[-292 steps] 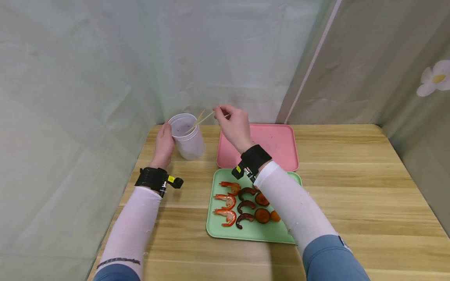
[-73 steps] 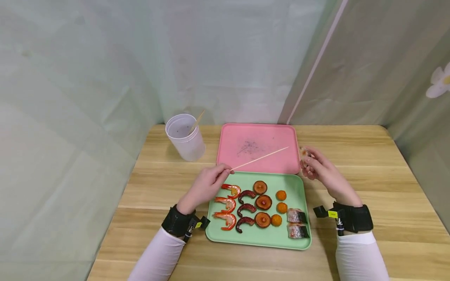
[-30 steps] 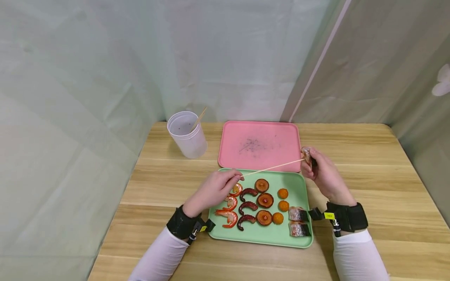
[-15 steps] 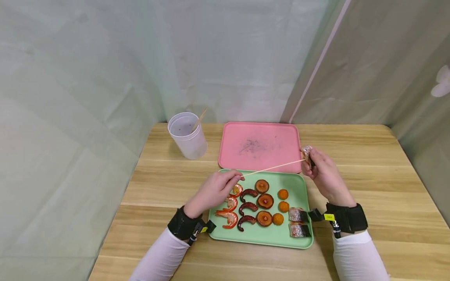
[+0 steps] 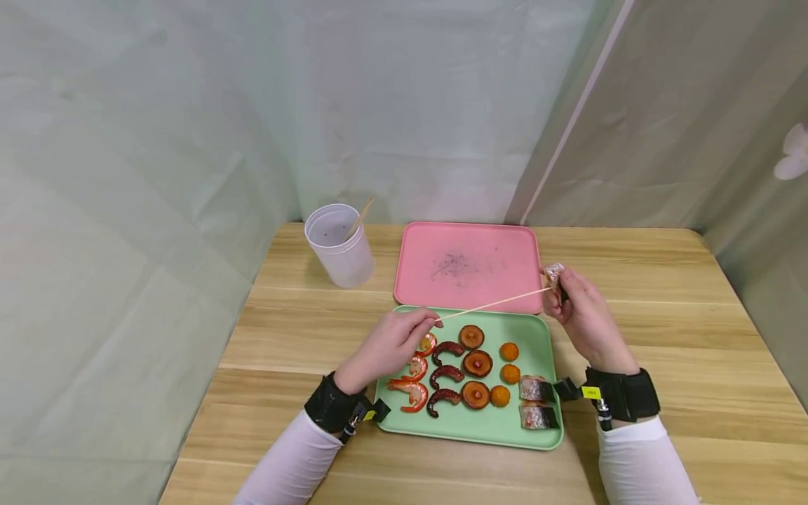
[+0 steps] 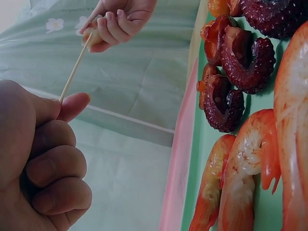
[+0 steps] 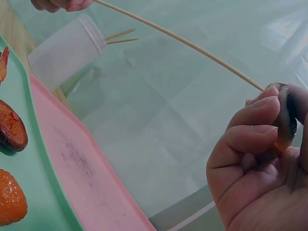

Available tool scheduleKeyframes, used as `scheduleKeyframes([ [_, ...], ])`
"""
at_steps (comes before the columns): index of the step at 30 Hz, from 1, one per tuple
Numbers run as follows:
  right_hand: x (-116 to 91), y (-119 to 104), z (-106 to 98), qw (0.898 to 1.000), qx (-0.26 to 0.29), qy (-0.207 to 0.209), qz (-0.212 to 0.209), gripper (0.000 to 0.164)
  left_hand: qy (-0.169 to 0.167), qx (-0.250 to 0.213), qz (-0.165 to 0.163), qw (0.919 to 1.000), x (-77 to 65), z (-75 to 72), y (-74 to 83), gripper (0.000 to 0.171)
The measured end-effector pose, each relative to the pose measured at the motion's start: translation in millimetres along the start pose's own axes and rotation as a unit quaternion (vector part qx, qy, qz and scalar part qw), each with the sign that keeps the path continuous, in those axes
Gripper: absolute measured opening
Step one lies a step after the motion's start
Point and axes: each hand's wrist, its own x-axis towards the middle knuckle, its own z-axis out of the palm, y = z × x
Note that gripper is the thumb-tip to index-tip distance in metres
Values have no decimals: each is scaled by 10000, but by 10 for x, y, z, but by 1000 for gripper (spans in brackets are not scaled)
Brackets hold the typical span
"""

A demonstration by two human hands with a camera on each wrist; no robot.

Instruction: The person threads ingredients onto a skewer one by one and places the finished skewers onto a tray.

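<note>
My left hand (image 5: 386, 348) pinches the near end of a thin bamboo skewer (image 5: 492, 304) between thumb and forefinger, its other fingers curled in. The skewer slants up to the right, its far end at a piece of fish (image 7: 287, 115) with silvery-dark skin. Thumb and fingers of my right hand (image 5: 588, 321) grip this fish piece, above the right edge of the pink tray (image 5: 499, 245); part of it is hidden by the fingers. Below the skewer lies the green tray (image 5: 467, 429) with shrimp (image 5: 413, 398), octopus tentacles (image 5: 447, 372), mushrooms (image 5: 475, 395), orange balls (image 5: 500, 396) and fish pieces (image 5: 536, 417).
A translucent plastic cup (image 5: 347, 266) with a few skewers (image 5: 362, 216) leaning in it stands at the back left. The pink tray, marked with dark specks, sits directly behind the green one. Curtains (image 5: 429, 126) hang close behind the wooden table (image 5: 644, 294).
Earlier my left hand held the cup while my right drew a skewer. Later the skewer was in my left hand, apart from the fish; its tip has since met the fish. Little moved lately.
</note>
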Motion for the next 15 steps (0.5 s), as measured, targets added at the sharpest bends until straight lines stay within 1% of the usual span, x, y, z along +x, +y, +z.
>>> scheduleKeyframes([
  [10, 22, 23, -23, 9995, 45, -297, -132, 33, -37, 15, -93, 9999, 0, -8, 6, 22],
  [15, 16, 20, -31, 9991, 73, -400, -132, 34, -40, 22, -77, 10000, 0, -2, 4, 22],
])
